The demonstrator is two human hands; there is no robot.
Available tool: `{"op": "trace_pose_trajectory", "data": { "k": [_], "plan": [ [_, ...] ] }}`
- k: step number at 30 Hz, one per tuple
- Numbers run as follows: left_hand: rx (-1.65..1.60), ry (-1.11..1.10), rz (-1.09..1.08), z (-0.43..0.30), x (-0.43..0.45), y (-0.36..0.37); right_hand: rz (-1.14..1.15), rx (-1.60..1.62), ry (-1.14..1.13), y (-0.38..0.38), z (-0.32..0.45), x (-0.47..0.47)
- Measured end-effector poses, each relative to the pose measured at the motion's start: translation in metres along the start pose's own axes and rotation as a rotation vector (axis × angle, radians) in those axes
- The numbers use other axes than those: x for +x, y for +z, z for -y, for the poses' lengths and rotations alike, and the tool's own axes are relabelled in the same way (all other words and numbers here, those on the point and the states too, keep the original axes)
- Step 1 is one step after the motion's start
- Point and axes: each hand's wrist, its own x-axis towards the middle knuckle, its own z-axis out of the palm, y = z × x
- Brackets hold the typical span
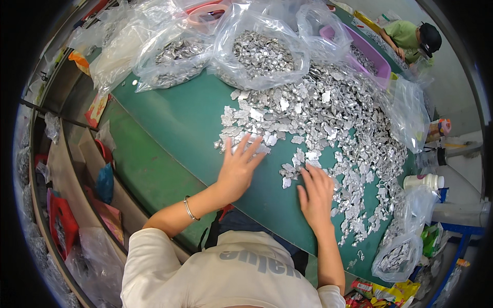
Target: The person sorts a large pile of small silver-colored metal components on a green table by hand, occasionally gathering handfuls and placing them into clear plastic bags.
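Observation:
Many small silvery metal pieces [327, 104] lie heaped and scattered over a green tabletop [181, 115]. My left hand [238, 165], with a bracelet on its wrist, has its fingers spread over the heap's near left edge. My right hand [316, 188] is bent over the green top, its fingertips at a small cluster of pieces [290, 171]. Neither hand clearly grips a piece. Beyond the hands stands an open clear plastic bag [262, 54] full of such pieces, with another filled bag [177, 57] to its left.
A purple basin [379, 65] with pieces stands at the back right, near a person in a green shirt and black cap [408, 38]. A white bottle [423, 181] and an open bag of pieces [396, 256] are at the right edge. Shelves with a red basket [63, 223] stand left.

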Motion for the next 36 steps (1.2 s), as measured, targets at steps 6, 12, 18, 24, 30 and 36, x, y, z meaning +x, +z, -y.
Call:
{"op": "trace_pose_trajectory", "data": {
  "k": [6,12,18,24,30,36],
  "plan": [
    [-0.241,0.259,0.125,-0.032,0.007,0.021,0.181,-0.013,-0.025,-0.002,0.007,-0.029],
    [-0.104,0.325,0.136,-0.018,0.027,0.029,0.164,0.129,0.025,-0.004,0.009,-0.019],
    [0.163,0.220,0.080,-0.006,0.021,0.009,0.345,0.187,-0.028,-0.010,0.021,-0.046],
    [-0.130,0.270,0.084,-0.031,0.013,0.028,0.075,-0.017,0.197,-0.012,0.001,-0.037],
    [-0.083,0.342,0.141,-0.033,0.016,0.024,0.203,0.141,0.123,-0.010,0.019,-0.053],
    [-0.127,0.323,0.187,-0.029,0.021,0.021,0.110,0.058,0.158,-0.003,0.004,-0.038]
  ]
}}
